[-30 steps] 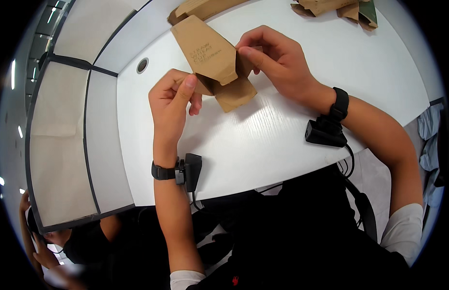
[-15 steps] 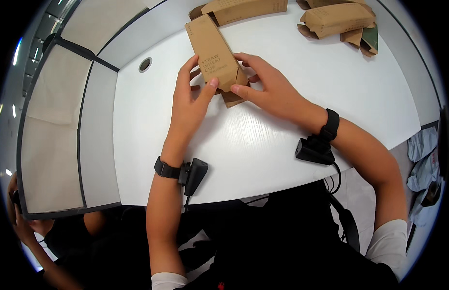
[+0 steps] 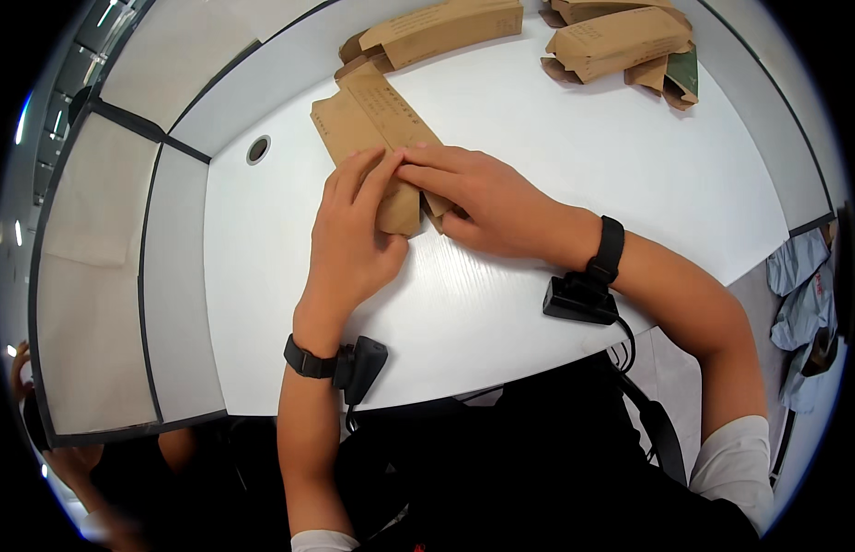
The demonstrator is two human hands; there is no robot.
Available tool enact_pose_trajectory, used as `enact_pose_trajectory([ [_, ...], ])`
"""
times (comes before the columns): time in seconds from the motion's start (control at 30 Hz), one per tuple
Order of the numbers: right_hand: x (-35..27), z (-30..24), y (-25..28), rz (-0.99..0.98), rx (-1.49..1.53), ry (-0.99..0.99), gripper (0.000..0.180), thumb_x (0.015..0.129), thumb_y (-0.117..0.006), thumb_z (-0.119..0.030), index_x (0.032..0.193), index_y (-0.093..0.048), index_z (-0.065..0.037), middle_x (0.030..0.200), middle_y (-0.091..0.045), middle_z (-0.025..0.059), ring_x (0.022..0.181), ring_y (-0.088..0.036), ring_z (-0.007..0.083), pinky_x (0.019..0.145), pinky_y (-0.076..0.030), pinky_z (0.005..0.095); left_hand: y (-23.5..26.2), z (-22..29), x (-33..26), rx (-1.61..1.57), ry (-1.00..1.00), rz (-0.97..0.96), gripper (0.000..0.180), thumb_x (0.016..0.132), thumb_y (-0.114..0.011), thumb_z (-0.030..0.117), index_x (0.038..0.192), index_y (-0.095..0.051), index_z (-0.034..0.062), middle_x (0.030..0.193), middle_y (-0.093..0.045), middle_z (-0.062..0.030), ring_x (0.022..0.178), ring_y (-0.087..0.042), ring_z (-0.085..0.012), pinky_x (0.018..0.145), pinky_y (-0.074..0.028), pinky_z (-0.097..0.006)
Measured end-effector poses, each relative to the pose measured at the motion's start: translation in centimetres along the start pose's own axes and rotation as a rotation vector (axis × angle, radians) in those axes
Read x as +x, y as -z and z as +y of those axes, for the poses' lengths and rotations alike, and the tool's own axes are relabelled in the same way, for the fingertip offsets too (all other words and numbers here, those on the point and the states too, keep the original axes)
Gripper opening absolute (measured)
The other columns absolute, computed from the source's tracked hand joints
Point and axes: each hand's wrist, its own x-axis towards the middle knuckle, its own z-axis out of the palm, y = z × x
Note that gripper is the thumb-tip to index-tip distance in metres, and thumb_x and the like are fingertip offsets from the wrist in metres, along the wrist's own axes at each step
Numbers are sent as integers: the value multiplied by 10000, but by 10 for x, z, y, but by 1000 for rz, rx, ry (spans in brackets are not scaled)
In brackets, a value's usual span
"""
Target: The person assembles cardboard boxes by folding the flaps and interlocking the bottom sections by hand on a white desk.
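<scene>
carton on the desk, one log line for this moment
left hand: on carton | right hand: on carton | carton: flat on desk | more cartons: far edge

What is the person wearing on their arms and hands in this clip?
Both hands are bare, no gloves. The left hand has a black wrist strap carrying a small black boxy device. The right hand has a black wristband with a black block-shaped device and dark cables trailing from it. White short sleeves cover the upper arms.
</scene>
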Motion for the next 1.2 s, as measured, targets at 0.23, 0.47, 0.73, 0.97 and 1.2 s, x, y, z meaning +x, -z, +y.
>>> enact_pose_trajectory([
  [0.23,-6,8,20,122,141,-184,242,1003,-584,-113,1197,-664,10,1238,-687,177,1101,-657,356,961,-534,417,-3,14,11,-41,-145,201,464,686,-814,15,1143,-740,43,1273,-677,-119,1178,-657,-317,977,-556,-396],
  [0.47,-20,22,34,-182,-12,-120,267,947,-658,-153,1175,-686,-17,1315,-647,173,1237,-589,337,1051,-468,439,-23,32,13,29,35,46,314,832,-767,9,1142,-718,15,1219,-681,-113,1061,-685,-294,869,-560,-363],
  [0.73,-32,29,52,-212,-10,-90,303,888,-706,-185,1140,-633,-34,1066,-635,141,1024,-637,338,882,-528,440,-20,61,27,-25,116,-42,276,829,-717,29,1103,-744,33,1202,-674,-114,1023,-680,-324,890,-544,-386],
  [0.97,-41,29,72,-203,119,-71,367,952,-617,-281,1120,-645,45,1290,-630,226,1301,-529,369,1104,-430,444,27,65,135,-103,202,-488,484,760,-816,252,1156,-716,-8,1099,-721,-169,998,-681,-292,891,-530,-362],
  [1.2,-56,32,91,-74,149,-33,286,898,-604,-235,987,-684,25,1037,-689,181,1078,-623,362,959,-516,465,-72,73,287,447,-261,34,770,851,-773,306,1508,-458,59,1453,-546,-207,1271,-554,-418,1077,-459,-476],
])
